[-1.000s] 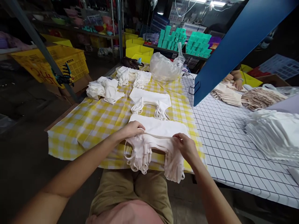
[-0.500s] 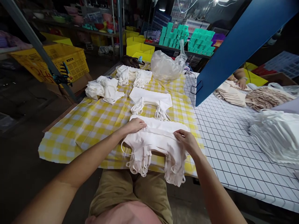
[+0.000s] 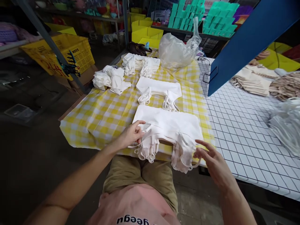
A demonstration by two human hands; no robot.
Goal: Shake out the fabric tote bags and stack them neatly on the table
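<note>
A stack of white strappy tops (image 3: 168, 120) lies at the near edge of the table, its thin straps bunched and hanging toward me. My left hand (image 3: 131, 135) is at the stack's left side, index finger stretched out and the others loosely bent; a strap passes by its fingertips. On the right, my right hand (image 3: 214, 161) has its fingers apart beside the right-hand straps, where a loop of strap sticks out close to it. Whether either hand touches a strap is hard to tell. Farther back lies another white top (image 3: 159, 86), spread flat with its straps toward me.
Crumpled white garments (image 3: 110, 78) and a folded white pile (image 3: 140, 64) lie at the back left. Behind are a clear plastic bag (image 3: 174, 51) and a dark bag (image 3: 138, 48). A blue panel (image 3: 234, 56) slants over the right side, near beige piles (image 3: 252, 79).
Both hands have let go of the top garment's edge and moved apart toward the straps. The upper garment now lies flatter over the stack. My view has shifted slightly left and down.
</note>
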